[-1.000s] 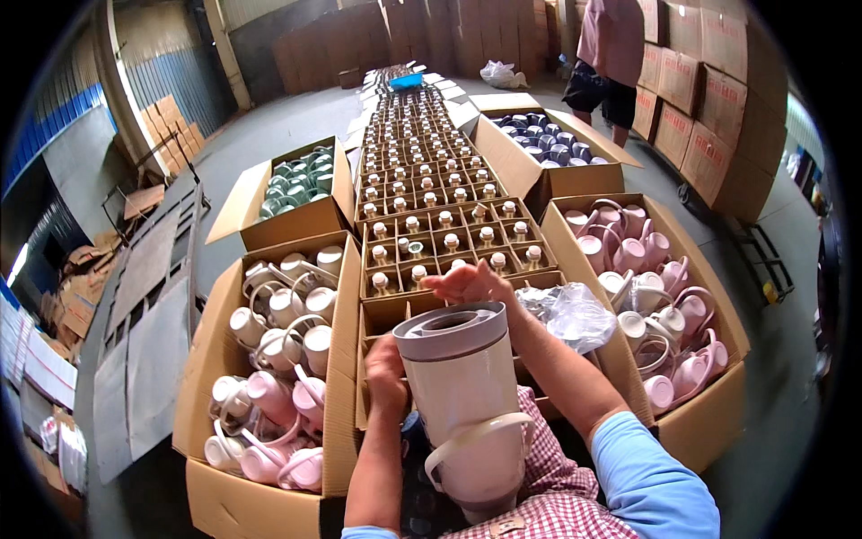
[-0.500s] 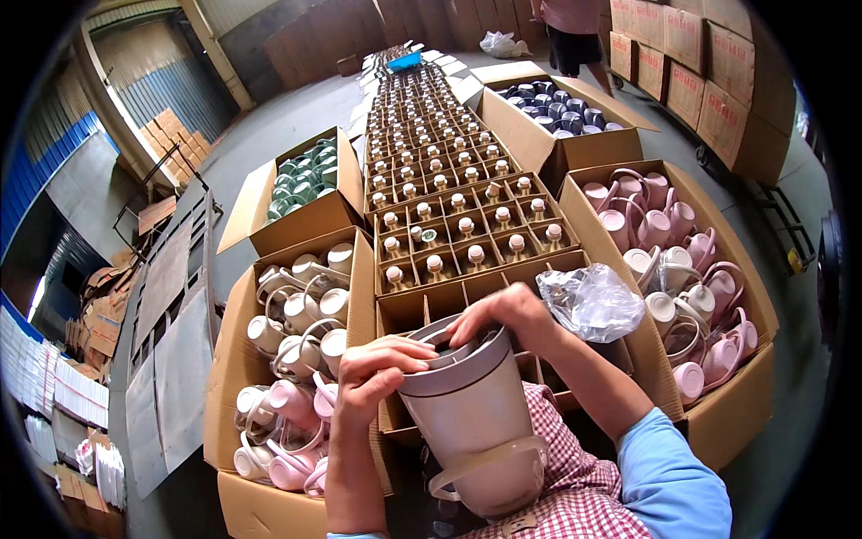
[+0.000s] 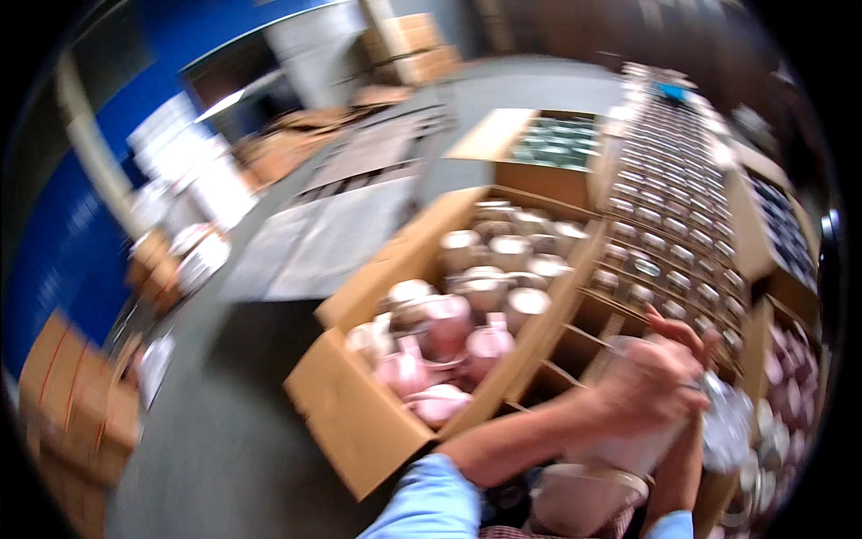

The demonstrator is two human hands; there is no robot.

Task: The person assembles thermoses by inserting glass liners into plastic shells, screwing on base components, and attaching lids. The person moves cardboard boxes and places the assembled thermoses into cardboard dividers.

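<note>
A pale tapering tumbler [image 3: 628, 449] with a loop handle [image 3: 597, 490] stands close in front of me, above my checked apron. Both hands meet over its top, which they hide. My left hand [image 3: 642, 386] crosses in from the left, its fingers smeared by motion. Beyond it, my right hand [image 3: 691, 346] is partly hidden, with a few blurred fingertips showing. Whether either hand grips anything is unclear. Just ahead is a divided carton [image 3: 575, 350] with bare compartments at its near end. Crumpled clear plastic [image 3: 725, 422] lies beside my right wrist.
At left, an open carton [image 3: 346, 449] holds cream and pink cups. Behind it stands a carton of green cups [image 3: 557, 139]. Rows of capped bottles [image 3: 669, 198] run into the distance. More pink cups [image 3: 790, 377] and dark cups [image 3: 779, 225] are at right. Metal plates [image 3: 332, 234] lie farther left.
The view has swung left and blurred. My hands and the tumbler now appear lower right. My hands, earlier apart on the tumbler's grey rim, have come together over its top.
</note>
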